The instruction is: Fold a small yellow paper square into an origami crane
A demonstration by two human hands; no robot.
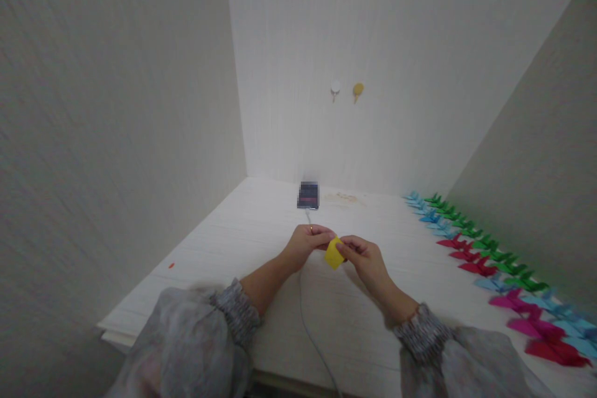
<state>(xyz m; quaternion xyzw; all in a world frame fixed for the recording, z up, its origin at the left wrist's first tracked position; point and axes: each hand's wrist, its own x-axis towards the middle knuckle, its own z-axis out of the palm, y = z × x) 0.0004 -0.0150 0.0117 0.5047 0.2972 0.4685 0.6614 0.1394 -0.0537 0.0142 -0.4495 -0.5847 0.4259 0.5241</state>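
– Nearest?
– Thin grey cable (305, 322), at white worktop's (261, 224) front edge.
– Hands?
– L hand (308, 245) + R hand (367, 256) both pinching small yellow folded-paper piece (334, 255), abt mid-worktop.
– Beyond?
– Multicoloured folded-paper birds (478, 266) along R edge; dark rectangular device (308, 195) nr back edge.

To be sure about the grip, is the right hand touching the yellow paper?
Touching. In the head view, the right hand has its thumb on the yellow paper.
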